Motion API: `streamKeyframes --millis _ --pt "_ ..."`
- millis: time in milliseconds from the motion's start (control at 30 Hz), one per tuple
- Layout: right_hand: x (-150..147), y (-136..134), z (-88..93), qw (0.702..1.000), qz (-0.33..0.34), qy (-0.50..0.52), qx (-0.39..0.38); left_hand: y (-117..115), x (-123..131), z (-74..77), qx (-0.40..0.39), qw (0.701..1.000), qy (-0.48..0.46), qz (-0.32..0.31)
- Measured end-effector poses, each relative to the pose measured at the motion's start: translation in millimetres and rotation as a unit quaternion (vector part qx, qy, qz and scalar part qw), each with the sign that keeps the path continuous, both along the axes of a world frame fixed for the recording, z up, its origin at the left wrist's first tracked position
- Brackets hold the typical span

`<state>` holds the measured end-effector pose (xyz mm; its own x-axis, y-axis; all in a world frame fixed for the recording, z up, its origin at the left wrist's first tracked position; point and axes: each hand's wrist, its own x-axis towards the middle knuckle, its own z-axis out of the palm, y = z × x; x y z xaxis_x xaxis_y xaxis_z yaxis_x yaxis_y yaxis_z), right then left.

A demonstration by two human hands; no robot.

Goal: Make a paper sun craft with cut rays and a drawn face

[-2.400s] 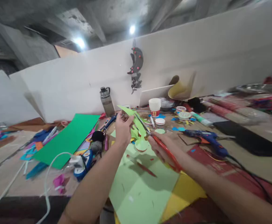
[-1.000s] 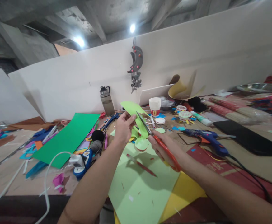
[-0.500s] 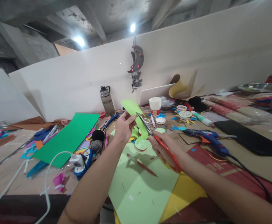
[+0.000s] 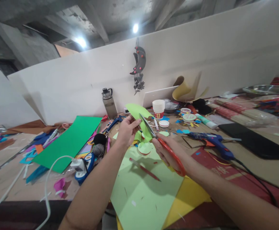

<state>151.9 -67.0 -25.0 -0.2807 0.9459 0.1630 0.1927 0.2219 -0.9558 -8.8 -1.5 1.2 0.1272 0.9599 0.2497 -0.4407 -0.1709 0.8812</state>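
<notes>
My left hand [image 4: 127, 131] pinches a light green paper piece [image 4: 137, 112] and holds it up above the table. My right hand [image 4: 168, 152] grips red-handled scissors [image 4: 164, 147], whose metal blades reach into the edge of that paper. Below both hands lie a large light green sheet [image 4: 144, 188] and a yellow sheet [image 4: 189, 198]. A red pencil [image 4: 144, 169] rests on the green sheet, with a round green cut-out [image 4: 144, 148] just beyond it.
A dark green sheet [image 4: 69, 143] lies left, by a charger with a white cable [image 4: 78, 164]. A blue glue gun [image 4: 212, 141], a water bottle [image 4: 109, 103], a white cup [image 4: 158, 108], paper rolls [image 4: 240, 115] and scattered scraps crowd the table before a white wall.
The green piece has turned from edge-on to a broader curved face and my left hand has re-gripped it. The scissors stay at its edge, barely shifted.
</notes>
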Motion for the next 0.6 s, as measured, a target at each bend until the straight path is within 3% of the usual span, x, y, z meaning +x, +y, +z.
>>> streamKeyframes --millis 167,367,600 --pt "-1 -1 0.5 1.000 -0.016 -0.003 0.001 1 -2 0.9 -0.003 1.000 -0.001 -0.008" --pt "-2 0 -2.5 1.000 -0.001 -0.003 -0.001 9 -9 0.4 -0.002 0.998 -0.019 0.054" --pt "-3 3 -5.6 1.000 0.001 -0.007 0.001 8 -8 -1.3 0.014 0.999 0.017 0.033"
